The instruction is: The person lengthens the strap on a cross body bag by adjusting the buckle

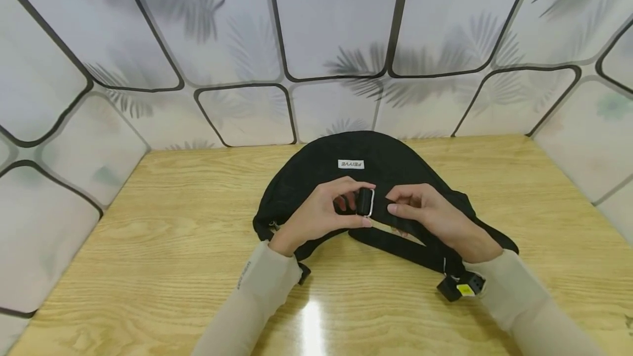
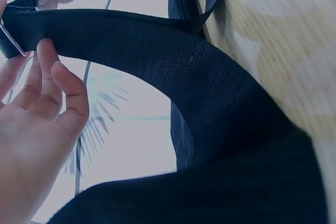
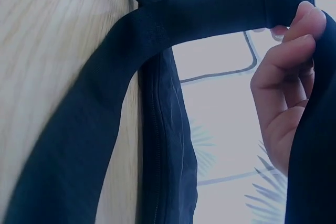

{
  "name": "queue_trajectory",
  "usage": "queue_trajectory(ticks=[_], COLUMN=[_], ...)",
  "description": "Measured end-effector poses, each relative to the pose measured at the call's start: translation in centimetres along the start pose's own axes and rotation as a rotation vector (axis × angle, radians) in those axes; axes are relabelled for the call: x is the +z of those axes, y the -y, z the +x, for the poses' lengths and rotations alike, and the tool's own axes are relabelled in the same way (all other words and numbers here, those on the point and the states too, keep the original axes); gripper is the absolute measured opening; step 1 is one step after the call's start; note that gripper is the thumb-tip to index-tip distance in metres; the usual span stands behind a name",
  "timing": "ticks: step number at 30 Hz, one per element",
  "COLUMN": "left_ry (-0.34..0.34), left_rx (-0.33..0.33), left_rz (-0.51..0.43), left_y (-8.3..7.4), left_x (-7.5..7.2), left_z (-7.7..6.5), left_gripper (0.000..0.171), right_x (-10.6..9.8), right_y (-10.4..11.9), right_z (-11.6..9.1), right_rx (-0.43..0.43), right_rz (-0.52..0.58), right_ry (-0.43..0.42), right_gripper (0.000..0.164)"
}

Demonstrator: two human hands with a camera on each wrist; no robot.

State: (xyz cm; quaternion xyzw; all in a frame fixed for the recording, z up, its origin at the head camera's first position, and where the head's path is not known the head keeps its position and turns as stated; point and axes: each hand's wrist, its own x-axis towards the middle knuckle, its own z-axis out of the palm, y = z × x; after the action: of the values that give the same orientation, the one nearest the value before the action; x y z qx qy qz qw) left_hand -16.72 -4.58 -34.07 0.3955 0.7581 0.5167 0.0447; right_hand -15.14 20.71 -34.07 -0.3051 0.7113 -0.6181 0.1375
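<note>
A black bag with a curved top and a small white label lies flat on the table. Over it, my left hand pinches a silver-edged strap slider between thumb and fingertips, a wide black strap running through it. Just to the right, my right hand pinches the strap with thumb and forefinger, close to the slider; in the right wrist view its fingertips sit on the webbing. The strap's length arches from the slider back toward the bag.
The wooden table extends on both sides and in front of the bag. A patterned wall rises behind it. Near the right cuff is a small black block with a yellow sticker.
</note>
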Motion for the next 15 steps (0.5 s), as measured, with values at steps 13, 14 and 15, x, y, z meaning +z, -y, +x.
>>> queue_trajectory(ticks=[13,14,15], left_ry=[0.031,0.029,0.031], left_rx=[-0.007,-0.01,-0.015], left_rz=[-0.047,-0.045,-0.045], left_y=[-0.12,-0.15,-0.16], left_x=[0.19,0.1,0.04], left_z=[0.0,-0.03,-0.05], left_gripper=[0.052,0.052,0.052], right_x=[0.42,0.41,0.4], right_y=[-0.13,-0.13,-0.15], right_z=[0.03,0.01,-0.01], right_rx=[-0.024,-0.029,-0.033], right_rz=[0.113,0.129,0.146], right_ry=[-0.005,-0.005,-0.004], right_gripper=[0.024,0.026,0.027])
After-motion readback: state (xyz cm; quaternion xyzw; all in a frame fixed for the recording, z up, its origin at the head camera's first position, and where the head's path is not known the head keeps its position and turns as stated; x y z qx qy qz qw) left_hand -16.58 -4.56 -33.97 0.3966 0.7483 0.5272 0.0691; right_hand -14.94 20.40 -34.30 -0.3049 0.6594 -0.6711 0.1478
